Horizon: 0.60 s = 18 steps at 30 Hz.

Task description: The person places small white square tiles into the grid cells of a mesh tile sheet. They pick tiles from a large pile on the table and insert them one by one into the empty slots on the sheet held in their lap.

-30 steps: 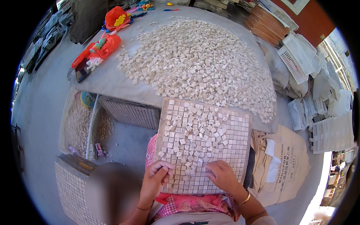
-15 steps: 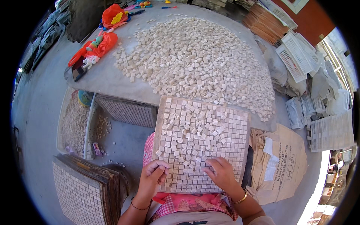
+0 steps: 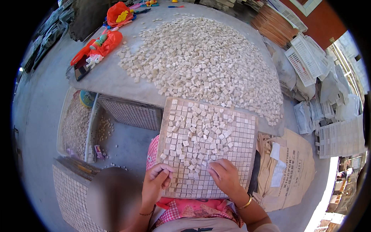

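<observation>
A square grid tray (image 3: 243, 154) lies across my lap. Many of its cells hold small pale stone tiles, and loose tiles (image 3: 203, 125) are heaped over its middle. At the tray's near left my left hand (image 3: 158, 178) is closed, thumb against the curled fingers; what it pinches, if anything, is too small to make out. My right hand (image 3: 226, 176) is over the near right part, with its fingers curled down at the edge of the loose tiles. Its fingertips are partly hidden, so I cannot tell what they hold.
Beyond the tray, a big heap of tiles (image 3: 208, 58) covers the table (image 3: 123, 87). Red bags (image 3: 108, 42) and toys lie at its far left. A divided bin (image 3: 92, 127) stands left, near stacked grid trays (image 3: 73, 193). A blurred round shape (image 3: 114, 199) covers the lower left. Cardboard (image 3: 297, 174) lies right.
A blurred round shape has come into the lower left, in front of the stacked trays and my left forearm. My right hand has shifted slightly left and nearer the loose tiles.
</observation>
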Available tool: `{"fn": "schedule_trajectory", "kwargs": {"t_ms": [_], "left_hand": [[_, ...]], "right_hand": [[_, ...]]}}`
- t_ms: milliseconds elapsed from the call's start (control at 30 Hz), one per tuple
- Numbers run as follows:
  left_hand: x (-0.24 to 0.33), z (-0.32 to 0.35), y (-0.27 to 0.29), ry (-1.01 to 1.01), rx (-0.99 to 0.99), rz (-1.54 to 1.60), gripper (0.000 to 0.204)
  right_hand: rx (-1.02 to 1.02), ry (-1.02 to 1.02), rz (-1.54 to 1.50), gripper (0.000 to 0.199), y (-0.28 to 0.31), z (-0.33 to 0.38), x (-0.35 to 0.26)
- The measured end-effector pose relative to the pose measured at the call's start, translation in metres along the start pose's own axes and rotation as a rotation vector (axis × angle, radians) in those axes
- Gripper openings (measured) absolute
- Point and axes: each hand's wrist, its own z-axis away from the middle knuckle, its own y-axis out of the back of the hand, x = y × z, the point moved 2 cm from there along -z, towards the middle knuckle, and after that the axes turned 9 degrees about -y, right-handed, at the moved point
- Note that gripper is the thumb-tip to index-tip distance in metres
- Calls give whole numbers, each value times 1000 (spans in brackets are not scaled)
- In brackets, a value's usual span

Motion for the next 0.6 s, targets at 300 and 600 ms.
{"fn": "schedule_trajectory", "kwargs": {"t_ms": [300,600], "left_hand": [[-10,14,-8,202,-79,42,13],[-15,4,-10,-152,-175,-384,11]], "right_hand": [[-60,22,39,11,-12,-12,6],[-412,-521,-952,10,-14,2,4]]}}
